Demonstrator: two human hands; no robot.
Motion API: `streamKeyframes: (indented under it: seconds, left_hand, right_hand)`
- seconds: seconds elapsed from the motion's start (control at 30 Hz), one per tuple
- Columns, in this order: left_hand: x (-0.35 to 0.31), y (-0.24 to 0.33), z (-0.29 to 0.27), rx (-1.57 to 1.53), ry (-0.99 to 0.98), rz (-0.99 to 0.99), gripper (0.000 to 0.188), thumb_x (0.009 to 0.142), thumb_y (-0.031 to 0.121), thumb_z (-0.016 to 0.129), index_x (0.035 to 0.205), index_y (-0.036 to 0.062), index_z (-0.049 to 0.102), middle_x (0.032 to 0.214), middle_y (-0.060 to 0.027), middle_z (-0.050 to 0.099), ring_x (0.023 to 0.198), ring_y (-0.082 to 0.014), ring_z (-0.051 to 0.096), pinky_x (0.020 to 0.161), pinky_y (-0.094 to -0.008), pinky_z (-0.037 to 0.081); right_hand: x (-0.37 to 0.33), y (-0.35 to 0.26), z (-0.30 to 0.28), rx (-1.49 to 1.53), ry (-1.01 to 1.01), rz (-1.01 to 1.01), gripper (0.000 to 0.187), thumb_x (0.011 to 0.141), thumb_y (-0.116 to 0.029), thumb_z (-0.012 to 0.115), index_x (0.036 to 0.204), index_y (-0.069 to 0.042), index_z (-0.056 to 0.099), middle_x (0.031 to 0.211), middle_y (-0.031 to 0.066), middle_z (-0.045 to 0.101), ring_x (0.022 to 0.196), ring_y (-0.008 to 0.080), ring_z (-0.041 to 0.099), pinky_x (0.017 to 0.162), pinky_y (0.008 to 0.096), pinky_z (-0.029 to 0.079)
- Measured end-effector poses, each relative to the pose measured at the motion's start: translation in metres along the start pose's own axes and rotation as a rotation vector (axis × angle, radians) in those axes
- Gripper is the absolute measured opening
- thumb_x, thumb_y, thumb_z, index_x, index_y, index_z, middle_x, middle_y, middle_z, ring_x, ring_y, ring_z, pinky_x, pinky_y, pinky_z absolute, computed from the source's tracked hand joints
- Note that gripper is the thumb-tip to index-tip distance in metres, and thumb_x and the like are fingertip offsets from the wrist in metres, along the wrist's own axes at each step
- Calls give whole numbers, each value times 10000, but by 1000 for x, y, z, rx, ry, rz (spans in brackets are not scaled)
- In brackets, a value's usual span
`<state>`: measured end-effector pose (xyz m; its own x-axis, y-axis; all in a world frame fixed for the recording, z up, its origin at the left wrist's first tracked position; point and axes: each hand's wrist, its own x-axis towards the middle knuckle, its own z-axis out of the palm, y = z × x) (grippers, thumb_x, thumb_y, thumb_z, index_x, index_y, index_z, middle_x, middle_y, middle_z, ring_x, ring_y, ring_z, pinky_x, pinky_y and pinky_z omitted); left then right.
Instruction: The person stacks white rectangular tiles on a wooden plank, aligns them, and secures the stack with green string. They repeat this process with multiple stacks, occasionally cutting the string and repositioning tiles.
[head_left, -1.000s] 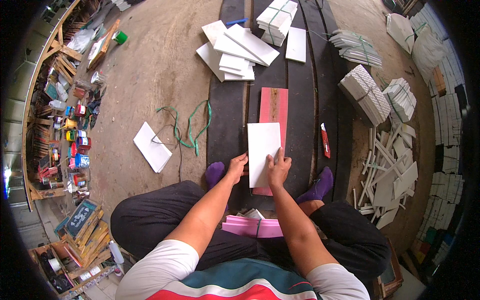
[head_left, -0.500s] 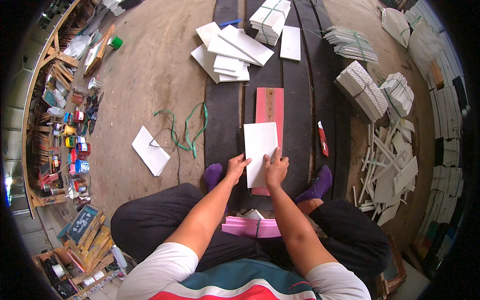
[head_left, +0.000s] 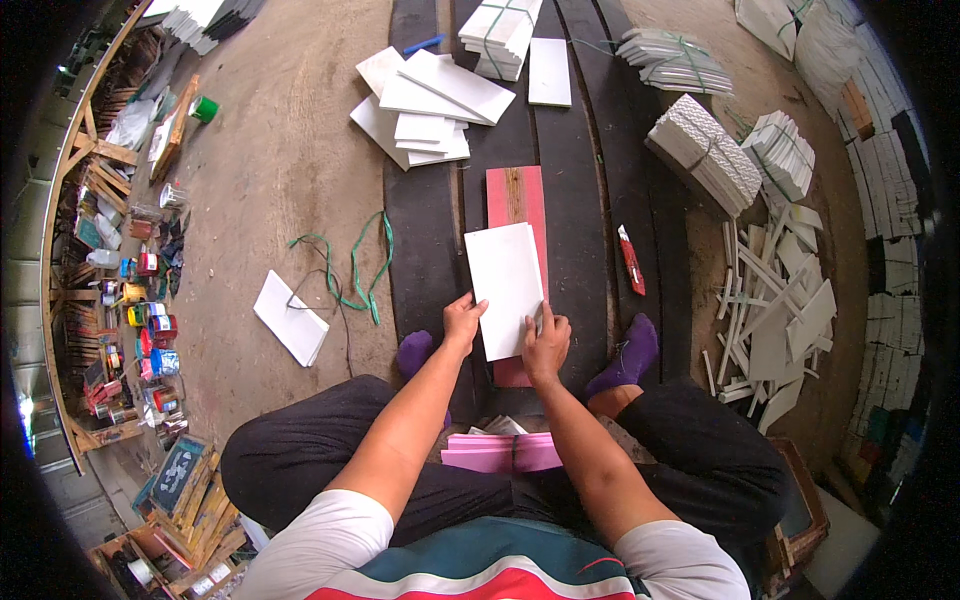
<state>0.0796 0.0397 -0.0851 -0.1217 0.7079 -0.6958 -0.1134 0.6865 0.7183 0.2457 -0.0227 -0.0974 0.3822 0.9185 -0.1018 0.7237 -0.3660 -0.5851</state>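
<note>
A white rectangular board (head_left: 503, 285), perhaps a short stack, lies slightly turned over a pink plank (head_left: 516, 197) that has a worn brown stripe. My left hand (head_left: 463, 322) pinches the board's left edge, thumb on its upper face. At the lower right edge is my right hand (head_left: 547, 345), its thumb on the face and its fingers bent along the side. To the right of the plank lies a red utility knife (head_left: 631, 262). Pink boards (head_left: 500, 452), tied with a dark cord, sit close in front of my body.
Dark planks (head_left: 580, 290) run lengthwise under the work. Loose white boards (head_left: 430, 105) and a tied bundle (head_left: 497, 35) lie at the far end. Offcuts (head_left: 780, 310) and more bundles fill the right side. Green cord (head_left: 365, 290) lies on the left floor; paint cans (head_left: 160, 325) stand beyond it.
The view has shifted, moving the scene left. The white board has turned slightly on the pink plank. My right hand's fingers have moved down along the board's right edge.
</note>
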Motion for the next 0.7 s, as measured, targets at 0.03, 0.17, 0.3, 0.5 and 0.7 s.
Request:
streamKeyframes:
  seconds: [0.03,0.17,0.3,0.5,0.7]
  left_hand:
    - [-2,2,0,-2,8,-9,642,916,198,792,1464,-25,542,1334,-149,682,1116,-209,652,863,-335,517]
    - [-7,7,9,109,90,40,572,946,101,741,1457,-54,538,1313,-188,696,1121,-199,683,942,-318,529]
    - [10,-19,2,277,120,201,581,959,96,726,1490,-16,518,1264,-202,725,1090,-164,703,932,-320,536]
    - [18,-34,7,366,203,290,613,956,142,733,1525,89,511,1191,-177,757,1029,-215,737,912,-345,538]
    - [20,-30,8,504,214,270,610,938,195,744,1508,126,539,1178,-223,741,1044,-297,744,919,-391,545]
  right_hand:
    - [-4,1,-1,-6,-4,5,511,941,-278,727,1414,-113,621,1097,166,593,1047,348,587,920,459,490]
    - [-6,0,-1,-47,1,21,517,935,-295,730,1408,-115,626,1095,156,594,1047,346,588,911,463,492]
    - [-7,-12,-5,-78,-5,54,510,933,-295,728,1399,-109,634,1093,150,593,1045,345,586,906,464,492]
    - [-7,-10,-3,-102,4,56,514,938,-301,717,1404,-103,625,1104,154,589,1066,346,580,918,460,487]
    - [-9,-11,-5,-115,-12,68,505,951,-298,704,1413,-112,620,1125,158,586,1078,352,575,938,473,477]
